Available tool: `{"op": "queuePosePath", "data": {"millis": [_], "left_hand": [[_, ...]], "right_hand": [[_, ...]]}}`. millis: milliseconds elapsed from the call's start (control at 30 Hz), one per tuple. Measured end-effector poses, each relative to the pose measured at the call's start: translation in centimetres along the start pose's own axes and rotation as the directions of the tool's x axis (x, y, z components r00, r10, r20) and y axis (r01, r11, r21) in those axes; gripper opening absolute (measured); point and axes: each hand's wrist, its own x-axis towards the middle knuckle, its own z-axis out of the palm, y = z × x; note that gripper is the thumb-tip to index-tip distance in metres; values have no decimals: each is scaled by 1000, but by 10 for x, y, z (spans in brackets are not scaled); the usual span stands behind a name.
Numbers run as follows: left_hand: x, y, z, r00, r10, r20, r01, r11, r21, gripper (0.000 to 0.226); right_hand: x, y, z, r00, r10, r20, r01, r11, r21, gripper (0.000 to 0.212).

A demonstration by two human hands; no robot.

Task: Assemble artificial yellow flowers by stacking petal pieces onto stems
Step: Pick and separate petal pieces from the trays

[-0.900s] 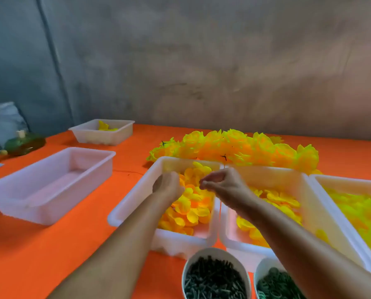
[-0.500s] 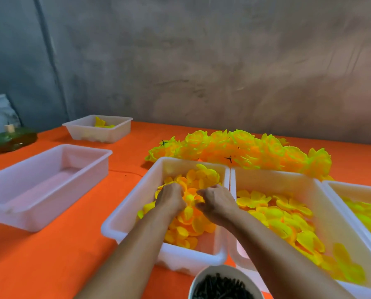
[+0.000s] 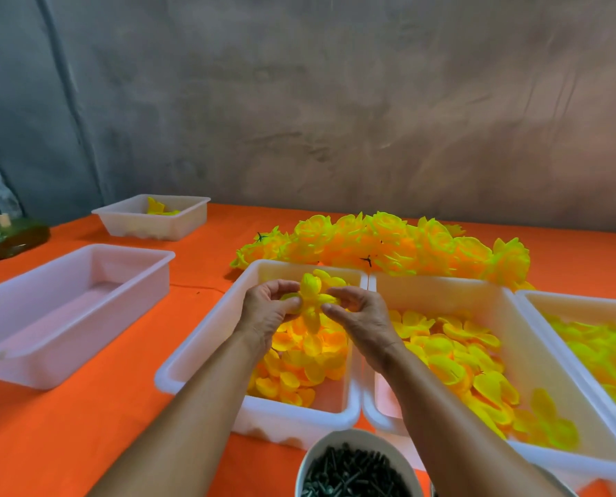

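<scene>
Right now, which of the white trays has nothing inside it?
The long white tray at the left, nearest the table edge. The small far tray holds a few yellow pieces; the others hold many petals.

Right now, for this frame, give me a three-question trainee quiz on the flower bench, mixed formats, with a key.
1. True or false: both hands hold one yellow petal piece above the tray of small petals.
2. Multiple choice: where is the pile of finished flowers? A) in the long empty tray B) on the orange table behind the petal trays C) in the bowl of dark stems
3. Fill in: the small far tray holds a few ______ pieces.

Key: 1 true, the left hand and right hand pinch it from either side; 2 B; 3 yellow.
</scene>
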Motion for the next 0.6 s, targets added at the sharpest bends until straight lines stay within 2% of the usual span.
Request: {"op": "queuePosePath", "data": {"millis": [67,200,400,600], "left_hand": [[0,1,1,1000,0,12,1,998,-61,20],[2,0,4,999,3,48,-4,1000,20,14],[3,-1,5,999,27,29,-30,996,80,17],[1,-1,6,998,59,8,-59,994,92,9]], "right_hand": [[0,0,-1,1000,2,-2,-1,995,101,28],[0,0,-4,1000,-12,2,12,979,202,26],[3,3,-4,1000,-10,13,7,977,214,27],[3,5,-4,1000,-29,1,28,983,181,36]]}}
